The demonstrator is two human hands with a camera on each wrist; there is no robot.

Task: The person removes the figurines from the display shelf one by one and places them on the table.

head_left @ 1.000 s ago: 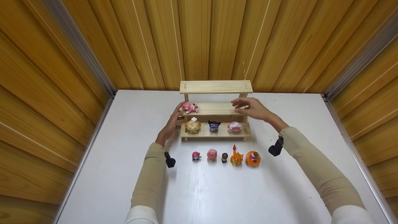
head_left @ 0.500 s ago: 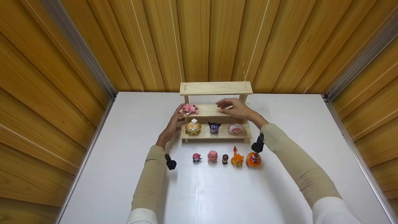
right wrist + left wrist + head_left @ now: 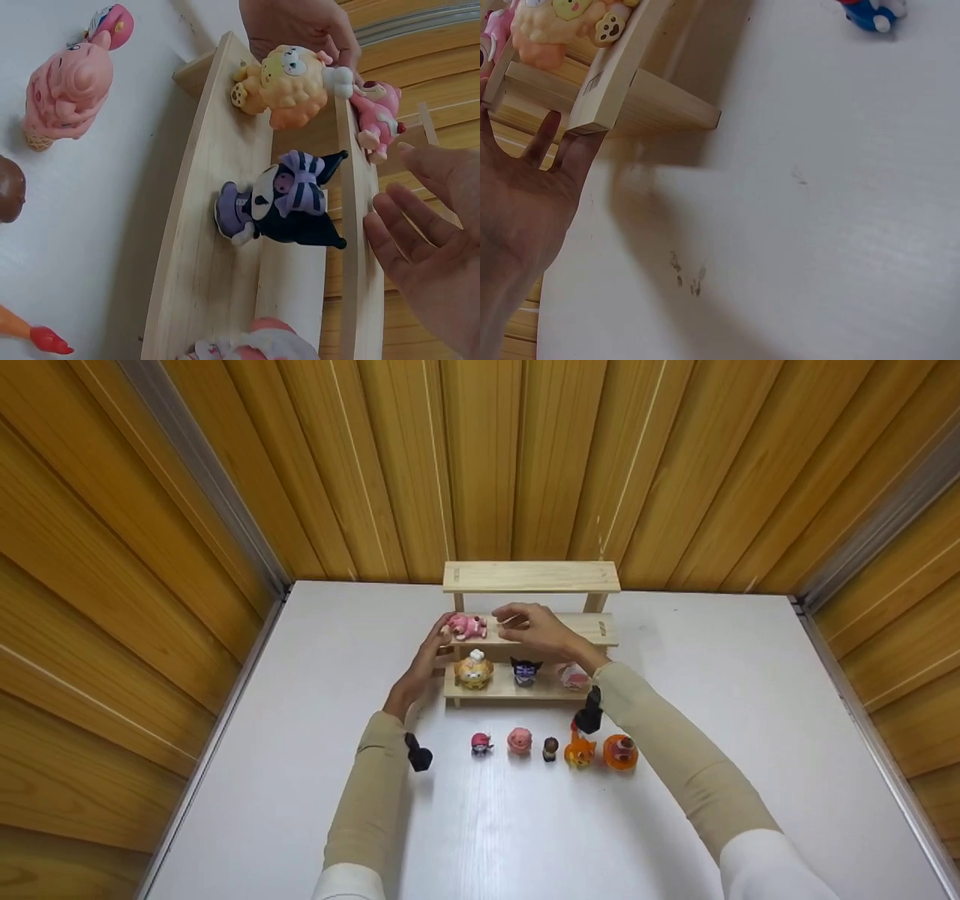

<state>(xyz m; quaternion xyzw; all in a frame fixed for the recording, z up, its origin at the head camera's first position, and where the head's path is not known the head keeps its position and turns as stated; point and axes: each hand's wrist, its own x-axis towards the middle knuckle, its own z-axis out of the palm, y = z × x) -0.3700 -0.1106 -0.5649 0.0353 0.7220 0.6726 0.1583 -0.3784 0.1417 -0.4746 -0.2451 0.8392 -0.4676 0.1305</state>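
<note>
We see a wooden shelf (image 3: 531,576) with its middle board (image 3: 594,627). The left grip (image 3: 426,664) rests loose at its left end; the right grip (image 3: 541,631) is loose and empty. Between them, the pink toy (image 3: 466,627) lies lengthwise along that board, nearer the left grip (touching? We can't tell).

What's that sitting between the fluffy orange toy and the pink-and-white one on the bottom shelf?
A black-and-purple figure with a striped bow; both the head and right wrist views show it there.
</note>
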